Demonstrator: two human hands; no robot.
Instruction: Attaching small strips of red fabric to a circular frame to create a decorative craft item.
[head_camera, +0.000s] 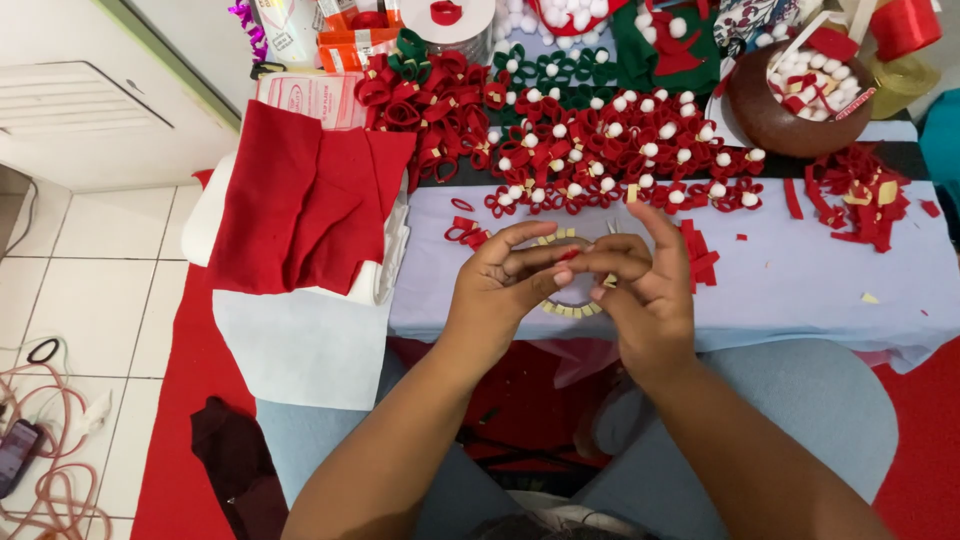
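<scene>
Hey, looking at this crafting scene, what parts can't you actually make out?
Head view only:
- The small red piece pinched between the left hand and right hand: fingers cover most of it, so its shape is unclear.
- The ring of small tan tabs on the table: mostly hidden behind both hands.
- The brown bowl: contents too small to identify surely.
- The items along the top edge: cut off by the frame.

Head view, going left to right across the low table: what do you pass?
Folded red felt → left hand → small red felt piece pinched between both hands → right hand → loose red felt scraps at the right end of the pale blue tablecloth.
</scene>
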